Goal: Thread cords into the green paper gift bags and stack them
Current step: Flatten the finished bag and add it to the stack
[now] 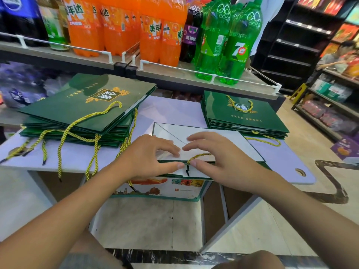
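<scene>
Left hand [153, 158] was clamped on the near edge of the bag [196, 135] on the desk [77, 160]; cord [201, 155] was pinched at that edge by right hand [215, 158]. Cord tip should be fed straight, edge held flat.

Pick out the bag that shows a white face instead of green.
The middle bag, under the left hand and right hand. Its upper face is white; the tops of the left stack and right stack are printed green.

Bag [169, 131] on the table [174, 111] before me, cord [200, 155] at its near edge, left stack [81, 111] and right stack [242, 119] beside it, bottles [213, 41] behind.
</scene>
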Tool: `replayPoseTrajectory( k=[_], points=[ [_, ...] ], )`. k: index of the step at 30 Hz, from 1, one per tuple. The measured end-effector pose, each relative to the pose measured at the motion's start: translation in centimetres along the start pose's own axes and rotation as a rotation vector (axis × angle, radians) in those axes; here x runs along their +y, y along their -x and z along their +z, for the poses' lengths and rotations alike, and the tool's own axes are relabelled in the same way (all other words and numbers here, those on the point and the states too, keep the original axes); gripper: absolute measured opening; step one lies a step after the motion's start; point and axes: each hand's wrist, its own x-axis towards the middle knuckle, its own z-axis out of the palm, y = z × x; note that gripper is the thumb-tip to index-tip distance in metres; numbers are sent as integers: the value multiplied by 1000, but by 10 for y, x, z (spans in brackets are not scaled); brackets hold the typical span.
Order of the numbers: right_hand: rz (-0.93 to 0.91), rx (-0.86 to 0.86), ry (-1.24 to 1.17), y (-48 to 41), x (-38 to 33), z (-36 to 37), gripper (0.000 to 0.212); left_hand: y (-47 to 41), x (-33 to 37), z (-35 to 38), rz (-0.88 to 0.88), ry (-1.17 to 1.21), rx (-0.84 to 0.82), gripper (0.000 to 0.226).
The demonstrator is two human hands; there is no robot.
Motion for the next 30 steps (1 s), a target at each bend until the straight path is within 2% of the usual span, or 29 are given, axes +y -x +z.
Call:
replayPoseTrajectory(
  k=[2,3,4,7,11,16,19,25,30],
  points=[
    [35,281,-67,15,-11,5,13,0,-1,1,-6,1,7,48],
    [97,367,-140,24,-16,9,6,0,-1,1,-11,5,9,49],
    [181,387,-210,32,-21,16,10,0,-1,1,-17,13,13,49],
    [430,240,-324,47,-31,48,13,0,-1,1,-15,28,22,49],
    [617,354,-470,40,-31,79,16,0,0,1,-5,28,22,48],
    [676,425,-766,28,-39,90,17,0,-1,1,27,15,19,47],
    [709,455,-858,26,-42,95,17,0,0,1,28,3,17,48],
    [776,380,-1030,23,-36,90,21,1,0,2,11,-16,20,48],
    [769,347,-994,24,-36,85,22,1,0,3,15,-10,30,48]
  ],
)
